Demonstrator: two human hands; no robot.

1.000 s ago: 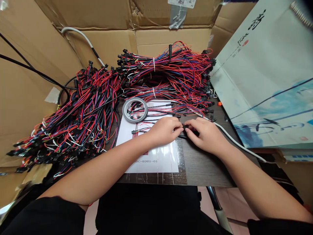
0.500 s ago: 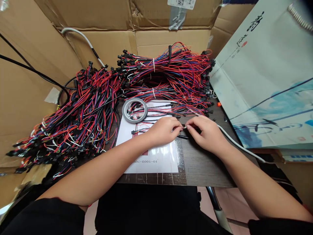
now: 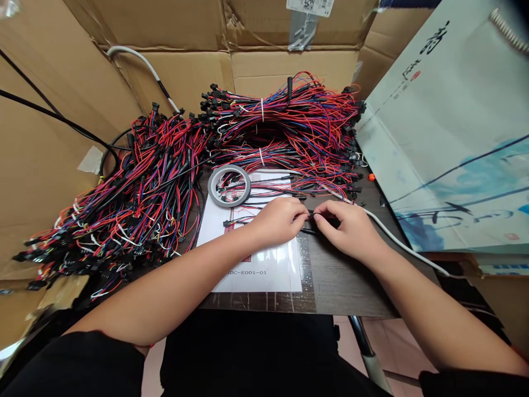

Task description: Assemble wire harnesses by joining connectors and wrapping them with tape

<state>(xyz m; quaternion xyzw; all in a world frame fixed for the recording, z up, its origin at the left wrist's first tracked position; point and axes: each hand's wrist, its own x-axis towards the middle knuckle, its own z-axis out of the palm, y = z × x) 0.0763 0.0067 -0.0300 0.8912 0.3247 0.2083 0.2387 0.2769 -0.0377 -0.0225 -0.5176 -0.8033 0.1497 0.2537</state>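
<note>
Near the centre of the table, my left hand (image 3: 281, 221) pinches a thin wire harness (image 3: 239, 220). Its black plug end shows on the paper to the left, and its middle is hidden under the hand. Just to the right, my right hand (image 3: 342, 225) has thumb and forefinger closed on the dark end of the harness, in the small gap between the two hands. The fingers cover most of that end. Below the fingertips lies a black cable piece (image 3: 308, 231). Several more harnesses lie just beyond the hands.
A roll of grey tape (image 3: 212, 195) rests on a printed sheet (image 3: 273, 275). Tied bundles of red, blue and black wires (image 3: 289, 105) stand behind; a loose heap (image 3: 144, 182) fills the left. A white cable (image 3: 397, 246) runs along the right, beside a large paper bag (image 3: 463, 121).
Both hands stay nearly in place. A whitish bit showed at my right fingertips before; now a dark piece shows there. The view has shifted slightly.
</note>
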